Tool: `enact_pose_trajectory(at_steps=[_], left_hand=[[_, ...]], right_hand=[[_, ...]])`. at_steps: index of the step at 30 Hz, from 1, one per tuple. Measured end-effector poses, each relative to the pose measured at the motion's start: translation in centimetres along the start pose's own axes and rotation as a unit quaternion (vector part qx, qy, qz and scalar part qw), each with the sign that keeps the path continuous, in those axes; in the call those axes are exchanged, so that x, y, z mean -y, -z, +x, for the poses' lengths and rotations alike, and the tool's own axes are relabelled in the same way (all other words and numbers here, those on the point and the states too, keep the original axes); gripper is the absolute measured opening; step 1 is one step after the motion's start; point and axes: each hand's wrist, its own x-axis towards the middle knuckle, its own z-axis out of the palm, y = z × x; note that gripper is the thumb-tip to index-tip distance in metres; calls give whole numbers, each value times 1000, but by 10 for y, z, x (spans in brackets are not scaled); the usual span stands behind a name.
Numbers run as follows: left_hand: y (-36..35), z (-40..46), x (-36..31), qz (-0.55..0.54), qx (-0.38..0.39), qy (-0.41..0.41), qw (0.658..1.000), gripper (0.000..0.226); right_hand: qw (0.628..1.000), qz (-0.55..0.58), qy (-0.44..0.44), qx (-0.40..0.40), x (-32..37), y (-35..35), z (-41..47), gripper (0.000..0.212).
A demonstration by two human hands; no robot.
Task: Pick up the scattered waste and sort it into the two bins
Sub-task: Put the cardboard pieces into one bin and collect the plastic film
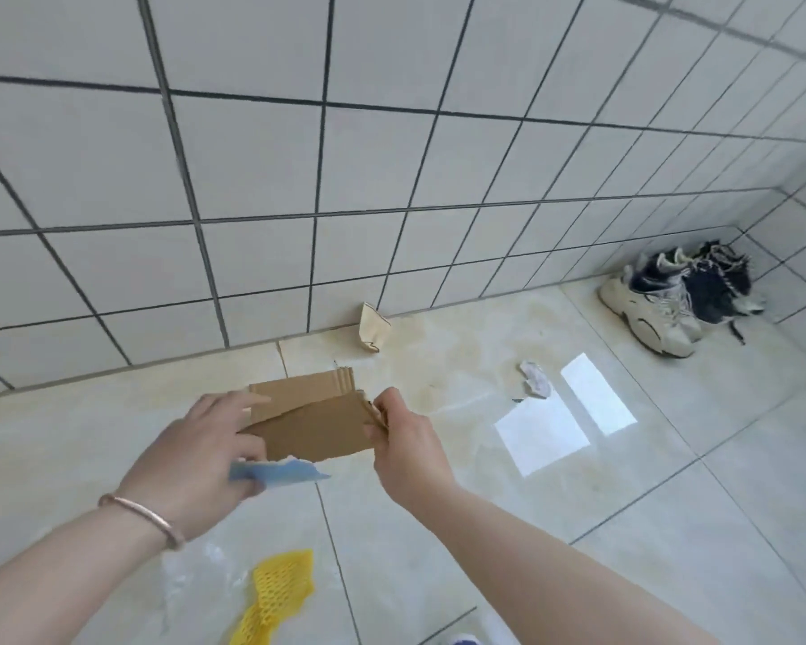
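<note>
On the left, the left hand (pixel 196 453), with a bangle (pixel 145 516) on its wrist, has its grip closed on the left edge of two torn pieces of cardboard (pixel 312 421), and a ragged blue scrap (pixel 278 472) sticks out from under the same fingers. The hand seems to be gathering like with like, so one trip to a bin serves several pieces. Below it, on the near floor (pixel 438 528), lie a clear plastic wrapper (pixel 192 574), hard to make out against the tile, and a yellow foam net (pixel 275 593) cut off by the bottom edge.

The right hand (pixel 406 439) pinches the cardboard's right end, steadying the stack between both hands, held above the floor.

Farther off, a crumpled paper cup (pixel 372 327) rests against the tiled wall (pixel 392 155). To the right lies a crumpled bit of paper (pixel 536 379), just beside two bright white patches that I cannot tell to be sheets or sunlight. A pair of sneakers (pixel 671 300) sits in the far right corner.

Neither bin is in sight, so I cannot say which way the load must go.
</note>
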Motion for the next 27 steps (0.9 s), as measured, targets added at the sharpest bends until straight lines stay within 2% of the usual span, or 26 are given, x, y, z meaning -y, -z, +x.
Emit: enact_pose_trajectory(at_steps=[2, 4, 8, 10, 13, 16, 20, 23, 25, 27], left_hand=[[-1, 18, -13, -19, -15, -16, 1000, 13], [-6, 35, -25, -53, -9, -6, 999, 23], [-25, 71, -47, -80, -2, 56, 995, 27], [-41, 92, -55, -76, 5, 85, 994, 28], [-64, 125, -60, -88, 17, 145, 985, 23], [-81, 155, -59, -177, -11, 222, 959, 18], [-115, 179, -37, -248, -53, 314, 915, 16], [-147, 195, -20, -292, -70, 371, 879, 26], [-157, 209, -24, -309, -79, 395, 861, 20], [-167, 221, -27, -324, -91, 407, 849, 24]], right_hand=[[1000, 5, 16, 19, -9, 10, 2, 20], [999, 28, 21, 36, -20, 25, 9, 18], [995, 80, 25, 50, -49, 51, 43, 8], [994, 94, 6, 57, -74, 56, 65, 1], [989, 125, -75, 28, -132, 61, 104, 10], [972, 138, -187, -49, -204, 73, 146, 10], [934, 103, -316, -133, -277, 94, 186, 28], [920, 45, -358, -152, -313, 103, 205, 30], [914, 18, -374, -157, -333, 105, 220, 27], [908, 5, -381, -174, -350, 101, 234, 29]])
